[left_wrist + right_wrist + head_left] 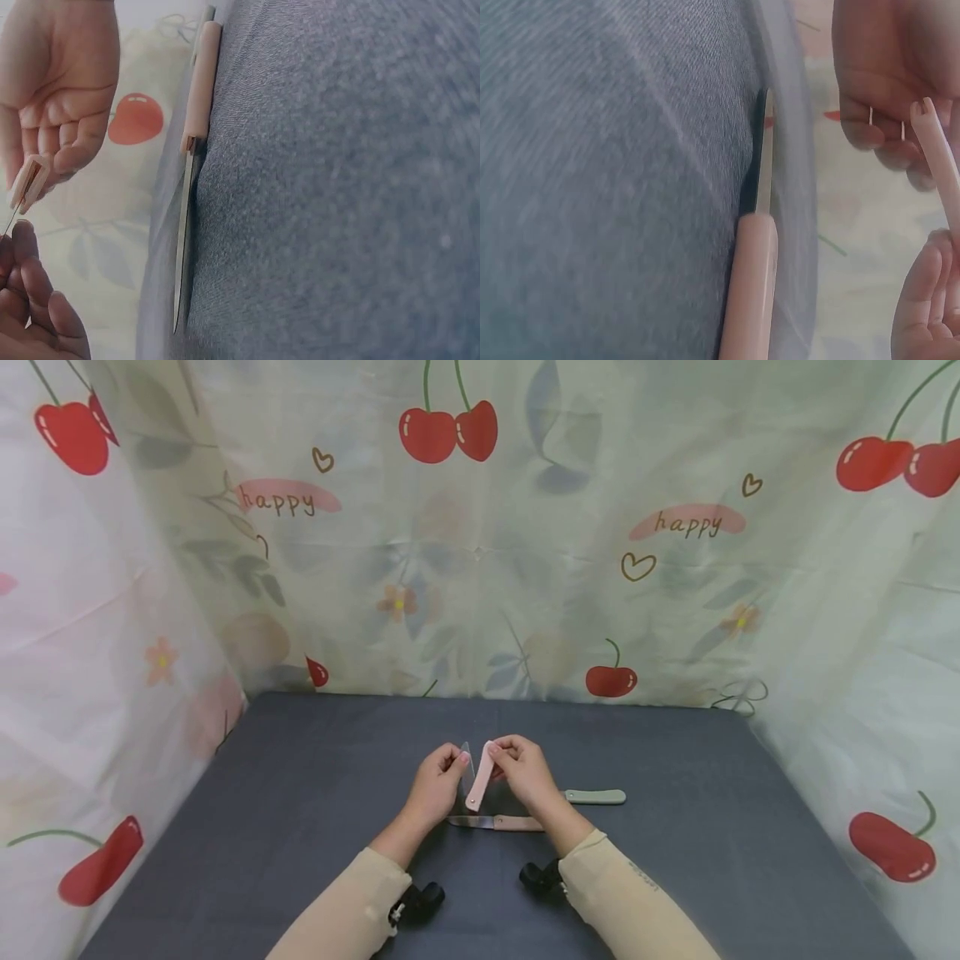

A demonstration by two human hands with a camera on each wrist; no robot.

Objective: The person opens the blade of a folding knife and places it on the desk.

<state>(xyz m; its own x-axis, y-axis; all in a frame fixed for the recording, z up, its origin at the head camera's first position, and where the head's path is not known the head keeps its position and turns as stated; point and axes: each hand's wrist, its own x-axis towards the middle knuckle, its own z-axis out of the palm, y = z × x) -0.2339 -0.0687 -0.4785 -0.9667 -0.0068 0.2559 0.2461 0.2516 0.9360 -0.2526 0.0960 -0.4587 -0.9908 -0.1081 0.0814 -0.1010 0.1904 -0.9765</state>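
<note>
Both hands hold a folding knife with a pink handle (480, 779), raised over the middle of the table and partly unfolded. My left hand (437, 785) pinches its blade (467, 777) between thumb and fingers. The far end of the handle is pinched by my right hand (527, 770). In the right wrist view, the handle's slotted pivot end (924, 109) points toward the left hand. Just below the hands lies an unfolded knife with a peach handle (516, 823), its blade (184, 240) toward the left. The right forearm partly covers it.
A knife with a pale green handle (596, 797) lies right of the right wrist, its other end hidden behind the arm. Dark grey cloth covers the table (300, 827). A patterned curtain (480, 568) closes off the back and both sides.
</note>
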